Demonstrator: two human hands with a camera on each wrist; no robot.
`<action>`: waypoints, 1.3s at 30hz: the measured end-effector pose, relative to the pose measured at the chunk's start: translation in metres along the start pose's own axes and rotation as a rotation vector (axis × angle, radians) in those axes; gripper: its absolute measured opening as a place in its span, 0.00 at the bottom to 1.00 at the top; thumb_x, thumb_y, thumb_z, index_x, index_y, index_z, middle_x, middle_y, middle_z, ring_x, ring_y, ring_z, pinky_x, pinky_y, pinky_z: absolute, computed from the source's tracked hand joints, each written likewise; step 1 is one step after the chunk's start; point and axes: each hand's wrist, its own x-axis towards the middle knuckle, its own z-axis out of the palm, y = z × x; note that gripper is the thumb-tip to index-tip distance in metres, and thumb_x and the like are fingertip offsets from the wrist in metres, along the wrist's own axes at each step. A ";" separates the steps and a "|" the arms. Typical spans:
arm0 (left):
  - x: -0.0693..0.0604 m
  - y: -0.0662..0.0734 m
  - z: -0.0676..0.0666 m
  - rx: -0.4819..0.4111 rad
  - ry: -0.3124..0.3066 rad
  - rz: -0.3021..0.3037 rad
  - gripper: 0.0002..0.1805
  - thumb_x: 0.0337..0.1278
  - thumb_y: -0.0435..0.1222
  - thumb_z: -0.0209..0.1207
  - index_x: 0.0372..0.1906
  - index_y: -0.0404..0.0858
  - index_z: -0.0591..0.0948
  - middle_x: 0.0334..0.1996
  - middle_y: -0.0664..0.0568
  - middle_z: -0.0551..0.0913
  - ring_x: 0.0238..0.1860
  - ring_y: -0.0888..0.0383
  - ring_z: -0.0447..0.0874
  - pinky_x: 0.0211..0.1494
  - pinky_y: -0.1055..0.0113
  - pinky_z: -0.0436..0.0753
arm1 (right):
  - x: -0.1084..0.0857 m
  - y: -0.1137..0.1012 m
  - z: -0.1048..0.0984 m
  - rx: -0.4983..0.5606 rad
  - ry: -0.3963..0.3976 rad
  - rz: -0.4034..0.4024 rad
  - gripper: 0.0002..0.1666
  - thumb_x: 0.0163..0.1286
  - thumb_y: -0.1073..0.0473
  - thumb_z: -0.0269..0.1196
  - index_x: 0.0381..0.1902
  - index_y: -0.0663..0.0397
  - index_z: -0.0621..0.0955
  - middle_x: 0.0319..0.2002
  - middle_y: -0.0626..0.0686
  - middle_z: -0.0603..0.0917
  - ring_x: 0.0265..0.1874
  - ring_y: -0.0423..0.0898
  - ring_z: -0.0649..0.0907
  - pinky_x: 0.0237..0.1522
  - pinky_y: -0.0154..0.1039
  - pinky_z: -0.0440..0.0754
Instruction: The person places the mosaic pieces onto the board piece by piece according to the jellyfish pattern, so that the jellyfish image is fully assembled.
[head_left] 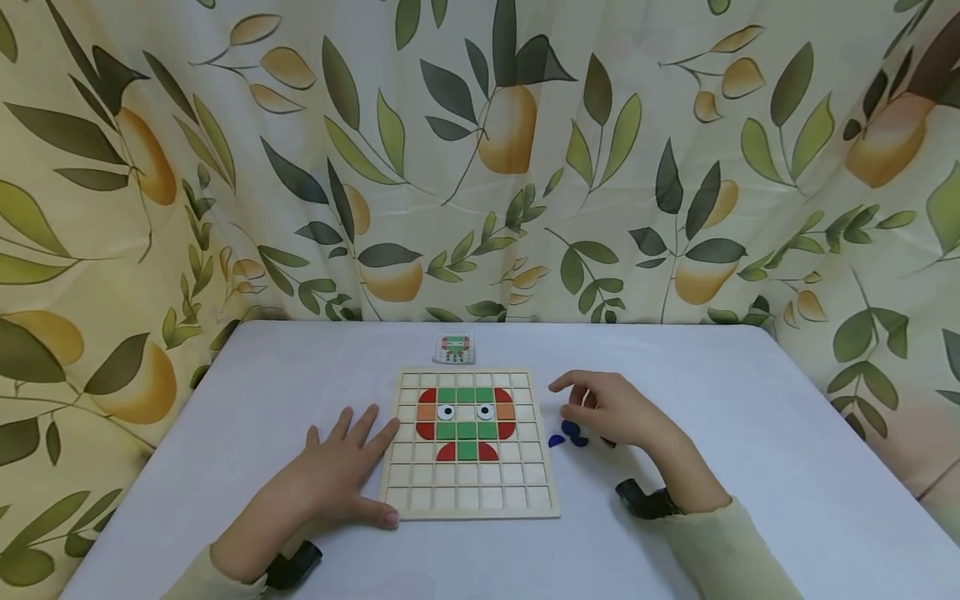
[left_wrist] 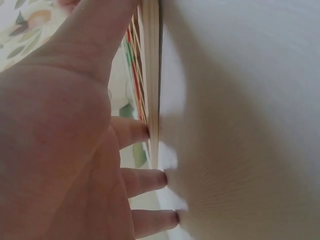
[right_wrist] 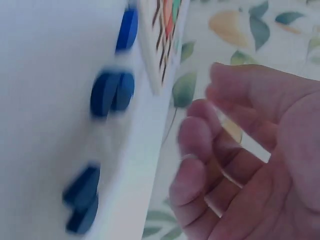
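A square wooden grid board (head_left: 405, 500) lies flat on the table. In its upper cells sit green squares (head_left: 467, 430), red quarter-rounds (head_left: 504, 397), orange squares (head_left: 506, 412) and two round eye pieces (head_left: 446, 412). My left hand (head_left: 337, 475) is spread at the board's left side, thumb and a fingertip against its edge; the left wrist view shows its fingers straight beside the wooden edge (left_wrist: 152, 75). My right hand (head_left: 615, 408) hovers off the board's right side with fingers loosely bent, nothing visible between them. Several dark blue rounded pieces (right_wrist: 112, 92) lie on the table near it.
Behind the board a small picture card (head_left: 453, 348) shows a similar coloured figure. A white cloth covers the table (head_left: 300, 358). Beyond its far edge hangs a curtain (head_left: 465, 217) with a fruit and leaf print.
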 end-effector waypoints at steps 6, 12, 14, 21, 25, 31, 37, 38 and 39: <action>0.001 -0.002 -0.001 -0.005 -0.016 0.001 0.70 0.24 0.78 0.65 0.79 0.51 0.57 0.80 0.42 0.49 0.77 0.30 0.43 0.62 0.19 0.50 | -0.001 0.017 -0.007 -0.028 -0.074 0.100 0.16 0.66 0.57 0.68 0.51 0.51 0.84 0.32 0.47 0.80 0.30 0.45 0.76 0.29 0.39 0.77; 0.001 -0.002 0.000 -0.018 -0.024 0.000 0.70 0.24 0.78 0.65 0.79 0.51 0.57 0.80 0.43 0.48 0.78 0.31 0.42 0.62 0.19 0.49 | 0.001 0.023 -0.002 0.000 -0.131 0.124 0.13 0.64 0.57 0.70 0.47 0.49 0.86 0.29 0.48 0.79 0.29 0.45 0.76 0.30 0.40 0.76; 0.000 -0.001 -0.001 -0.023 -0.018 0.008 0.70 0.25 0.78 0.65 0.79 0.50 0.57 0.80 0.42 0.48 0.78 0.30 0.42 0.62 0.19 0.49 | 0.001 0.023 0.000 0.005 -0.132 0.127 0.12 0.63 0.58 0.70 0.45 0.49 0.86 0.28 0.48 0.78 0.28 0.45 0.76 0.30 0.40 0.76; -0.004 0.000 -0.002 -0.030 -0.002 0.011 0.70 0.24 0.78 0.64 0.79 0.48 0.58 0.80 0.40 0.49 0.77 0.28 0.42 0.62 0.19 0.50 | 0.002 0.022 0.005 0.005 -0.122 0.097 0.09 0.62 0.61 0.71 0.40 0.49 0.85 0.26 0.48 0.76 0.28 0.44 0.75 0.30 0.39 0.74; -0.003 0.000 -0.002 -0.023 0.000 0.016 0.70 0.25 0.78 0.64 0.79 0.48 0.57 0.80 0.39 0.49 0.77 0.28 0.43 0.62 0.19 0.51 | 0.003 0.022 0.005 0.008 -0.125 0.067 0.08 0.61 0.62 0.71 0.37 0.49 0.83 0.25 0.47 0.76 0.29 0.44 0.75 0.31 0.39 0.73; -0.004 0.000 -0.002 -0.021 0.008 0.022 0.70 0.25 0.77 0.65 0.79 0.47 0.58 0.79 0.39 0.49 0.77 0.28 0.43 0.61 0.19 0.51 | 0.003 0.022 0.005 0.036 -0.131 0.063 0.09 0.61 0.63 0.71 0.35 0.50 0.80 0.27 0.48 0.78 0.28 0.45 0.76 0.31 0.39 0.74; -0.003 0.000 -0.001 -0.022 0.013 0.030 0.70 0.25 0.77 0.65 0.79 0.47 0.58 0.79 0.39 0.49 0.77 0.28 0.43 0.61 0.19 0.52 | 0.001 0.021 0.003 0.091 -0.126 0.041 0.06 0.65 0.59 0.68 0.34 0.49 0.79 0.29 0.48 0.80 0.27 0.46 0.77 0.27 0.40 0.77; -0.003 0.000 -0.001 -0.021 0.014 0.030 0.70 0.25 0.77 0.65 0.79 0.47 0.58 0.79 0.39 0.49 0.77 0.28 0.43 0.61 0.19 0.51 | 0.001 0.020 0.002 0.104 -0.125 0.038 0.06 0.66 0.59 0.68 0.34 0.49 0.79 0.29 0.49 0.80 0.26 0.46 0.77 0.27 0.40 0.77; -0.003 0.000 -0.001 -0.021 0.014 0.030 0.70 0.25 0.77 0.65 0.79 0.48 0.58 0.79 0.39 0.49 0.77 0.28 0.43 0.61 0.19 0.51 | 0.002 0.020 0.002 0.114 -0.121 0.034 0.06 0.66 0.58 0.68 0.34 0.49 0.79 0.29 0.49 0.80 0.26 0.46 0.77 0.26 0.40 0.77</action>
